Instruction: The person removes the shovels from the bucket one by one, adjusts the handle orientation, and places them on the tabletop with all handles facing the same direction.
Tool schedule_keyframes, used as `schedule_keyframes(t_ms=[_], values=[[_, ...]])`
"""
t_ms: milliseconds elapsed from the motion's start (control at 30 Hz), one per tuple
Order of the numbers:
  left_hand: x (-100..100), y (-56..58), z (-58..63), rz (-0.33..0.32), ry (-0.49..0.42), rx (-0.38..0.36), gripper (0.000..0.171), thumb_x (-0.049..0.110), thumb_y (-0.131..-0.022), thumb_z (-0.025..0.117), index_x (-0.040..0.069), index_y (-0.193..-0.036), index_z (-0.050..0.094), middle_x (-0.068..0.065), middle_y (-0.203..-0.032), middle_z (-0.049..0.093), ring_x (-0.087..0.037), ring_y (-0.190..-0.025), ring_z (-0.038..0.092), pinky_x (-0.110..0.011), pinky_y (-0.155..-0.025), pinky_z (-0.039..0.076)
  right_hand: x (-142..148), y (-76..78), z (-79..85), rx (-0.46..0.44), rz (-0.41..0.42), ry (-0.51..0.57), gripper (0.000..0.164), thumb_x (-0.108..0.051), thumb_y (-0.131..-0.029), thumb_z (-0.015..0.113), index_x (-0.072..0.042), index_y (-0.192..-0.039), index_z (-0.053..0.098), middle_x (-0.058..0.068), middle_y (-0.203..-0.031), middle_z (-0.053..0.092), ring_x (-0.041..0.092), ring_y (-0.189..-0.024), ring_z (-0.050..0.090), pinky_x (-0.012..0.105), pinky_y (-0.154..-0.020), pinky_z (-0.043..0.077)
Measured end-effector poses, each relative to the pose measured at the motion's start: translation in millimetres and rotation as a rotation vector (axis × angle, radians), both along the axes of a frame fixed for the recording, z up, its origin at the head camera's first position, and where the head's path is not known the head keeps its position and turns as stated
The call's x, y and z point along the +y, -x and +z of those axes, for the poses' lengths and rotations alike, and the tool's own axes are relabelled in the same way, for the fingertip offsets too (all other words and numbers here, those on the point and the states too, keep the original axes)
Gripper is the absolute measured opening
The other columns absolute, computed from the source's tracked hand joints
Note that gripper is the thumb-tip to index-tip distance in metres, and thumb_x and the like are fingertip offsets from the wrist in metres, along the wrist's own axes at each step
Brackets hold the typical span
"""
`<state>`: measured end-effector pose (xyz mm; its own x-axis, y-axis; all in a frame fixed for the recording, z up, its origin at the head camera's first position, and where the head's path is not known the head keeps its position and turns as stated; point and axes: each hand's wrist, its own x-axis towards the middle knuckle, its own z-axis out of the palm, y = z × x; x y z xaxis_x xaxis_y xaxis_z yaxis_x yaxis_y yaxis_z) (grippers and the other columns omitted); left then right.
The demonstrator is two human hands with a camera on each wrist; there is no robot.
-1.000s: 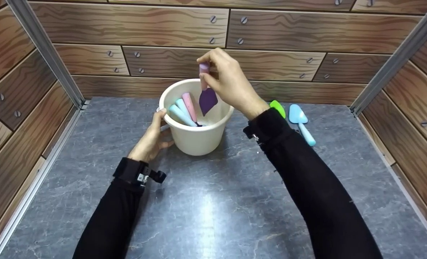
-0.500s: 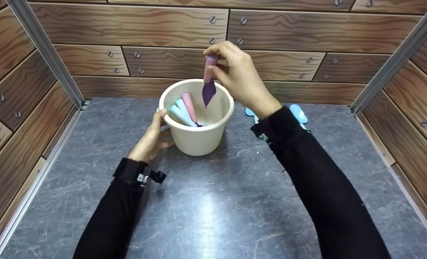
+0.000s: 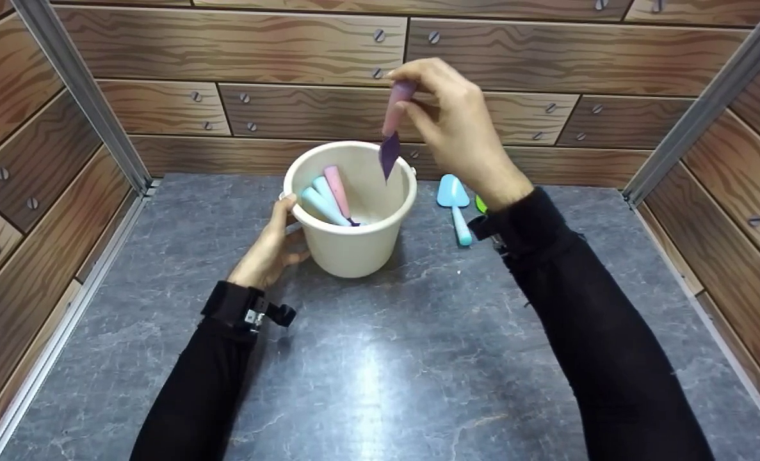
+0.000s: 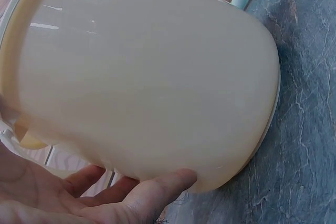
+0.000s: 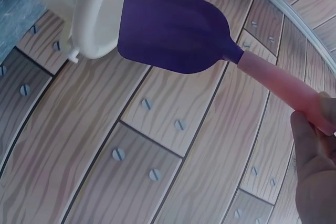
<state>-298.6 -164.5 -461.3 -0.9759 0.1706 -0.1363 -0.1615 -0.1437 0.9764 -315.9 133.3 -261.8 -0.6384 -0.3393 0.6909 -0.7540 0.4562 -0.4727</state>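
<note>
My right hand [image 3: 463, 115] pinches a spatula by its pink handle [image 5: 283, 82]. Its purple blade [image 3: 389, 153] points down above the right rear rim of the cream bucket [image 3: 354, 246]; the right wrist view shows the blade broad and flat. My left hand [image 3: 271, 246] steadies the bucket from the left, thumb at the rim and fingers along the side wall. Inside the bucket lean two light blue handles [image 3: 323, 206] and a pink handle [image 3: 337, 192], their heads mostly hidden.
Right of the bucket, a light blue spatula [image 3: 454, 208] lies on the grey marbled surface [image 3: 418, 358]. A green piece [image 3: 481, 203] shows beside my right wrist, mostly covered by it. Wood-patterned walls [image 3: 290, 45] enclose the back and sides.
My right hand has risen and moved right with the spatula, lifting its blade from within the bucket to above the rim. The light blue spatula beside the bucket has come into sight. My left hand stays put.
</note>
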Motion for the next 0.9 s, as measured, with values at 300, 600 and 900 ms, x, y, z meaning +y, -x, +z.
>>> schedule_keyframes(t_ms=[300, 600, 900], values=[[1, 0.4, -0.9, 0.005, 0.002, -0.004, 0.087, 0.064, -0.115, 0.038, 0.015, -0.186, 0.026, -0.026, -0.190, 0.023, -0.055, -0.180, 0.025, -0.080, -0.140, 0.031, 21, 3.5, 2.3, 0.016, -0.040, 0.044, 0.028, 0.002, -0.112, 0.072, 0.004, -0.140, 0.076, 0.015, -0.133, 0.076, 0.014, -0.126, 0.077, 0.027, -0.116, 0.064], [1, -0.7, 0.3, 0.001, 0.004, 0.001, 0.087, 0.065, -0.116, 0.038, 0.016, -0.187, 0.025, -0.025, -0.190, 0.023, -0.054, -0.180, 0.026, -0.079, -0.140, 0.032, 42, 9.9, -3.5, 0.028, -0.087, 0.050, 0.028, 0.009, -0.111, 0.070, 0.004, -0.138, 0.077, 0.015, -0.138, 0.077, 0.012, -0.127, 0.076, 0.028, -0.113, 0.066], [0, 0.0, -0.7, -0.004, 0.012, 0.006, 0.088, 0.066, -0.116, 0.039, 0.017, -0.188, 0.023, -0.025, -0.191, 0.023, -0.055, -0.180, 0.024, -0.080, -0.140, 0.031, 59, 16.9, -16.3, -0.008, -0.129, -0.004, 0.031, 0.009, -0.112, 0.067, 0.005, -0.141, 0.075, 0.019, -0.140, 0.076, 0.018, -0.129, 0.074, 0.028, -0.122, 0.061]])
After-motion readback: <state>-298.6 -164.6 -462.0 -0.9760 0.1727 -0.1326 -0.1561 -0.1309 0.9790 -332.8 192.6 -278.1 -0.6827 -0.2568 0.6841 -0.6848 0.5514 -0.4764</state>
